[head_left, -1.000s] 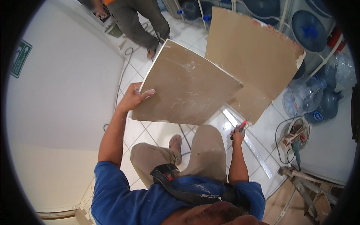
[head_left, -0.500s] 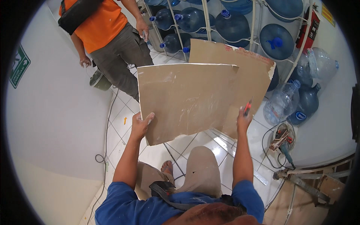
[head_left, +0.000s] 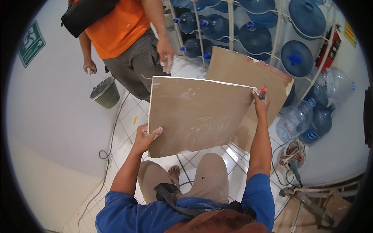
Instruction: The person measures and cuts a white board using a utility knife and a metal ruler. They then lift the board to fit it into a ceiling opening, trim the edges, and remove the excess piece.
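A brown-faced plasterboard piece (head_left: 198, 116) with a white broken edge is held up in front of my knees. My left hand (head_left: 146, 138) is closed on its left side, thumb over the face. At its upper right corner, my right hand (head_left: 261, 104) pinches the edge. That same hand also holds a red and dark utility knife (head_left: 264, 92), which points upward. Behind it stands a second plasterboard piece (head_left: 248, 72), its ragged right edge showing and its lower left part hidden.
A co-worker in an orange shirt (head_left: 120, 35) stands at far left, carrying a green bucket (head_left: 107, 95). A rack of blue water bottles (head_left: 254, 39) fills the back. Loose bottles (head_left: 295, 120) and a corded power tool (head_left: 294, 167) lie at right. A cable (head_left: 112, 136) runs along the left wall.
My right hand has moved up and forward onto the board's upper right corner, knife still in it. The board has tilted slightly. The co-worker has come nearer, and the bucket shows more fully.
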A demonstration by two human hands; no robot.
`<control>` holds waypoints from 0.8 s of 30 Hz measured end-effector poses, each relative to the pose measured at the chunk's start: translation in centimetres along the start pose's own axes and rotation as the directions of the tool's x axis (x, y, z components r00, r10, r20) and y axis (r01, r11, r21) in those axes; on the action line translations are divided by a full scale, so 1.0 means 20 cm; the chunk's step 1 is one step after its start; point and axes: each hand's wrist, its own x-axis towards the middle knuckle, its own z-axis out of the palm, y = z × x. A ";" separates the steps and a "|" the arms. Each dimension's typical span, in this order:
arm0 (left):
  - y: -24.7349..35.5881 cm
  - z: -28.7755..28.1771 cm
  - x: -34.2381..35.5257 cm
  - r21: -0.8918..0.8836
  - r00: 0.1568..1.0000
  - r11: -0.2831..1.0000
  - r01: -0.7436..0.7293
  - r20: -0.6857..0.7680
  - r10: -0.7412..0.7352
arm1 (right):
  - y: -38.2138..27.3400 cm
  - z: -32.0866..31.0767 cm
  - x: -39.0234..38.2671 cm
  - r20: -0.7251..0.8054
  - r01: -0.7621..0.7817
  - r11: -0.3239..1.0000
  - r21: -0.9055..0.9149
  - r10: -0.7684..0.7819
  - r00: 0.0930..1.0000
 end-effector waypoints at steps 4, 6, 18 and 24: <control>0.06 0.03 -0.01 -0.025 1.000 1.000 -0.002 0.017 0.003 | 0.17 0.08 0.04 -0.027 0.026 0.998 0.050 -0.025 0.999; 0.02 0.04 -0.01 -0.043 0.999 0.999 -0.015 0.043 0.017 | 0.31 0.10 0.09 -0.141 -0.139 0.975 0.174 0.164 0.976; 0.10 0.08 -0.05 0.086 0.989 0.985 0.147 0.017 -0.149 | 1.15 0.08 -0.72 -0.229 -0.465 0.808 -0.362 0.407 0.884; 0.13 0.12 0.07 0.162 0.991 0.985 -0.052 0.128 0.031 | 1.31 0.02 -0.95 -0.189 -0.666 0.684 0.297 0.726 0.662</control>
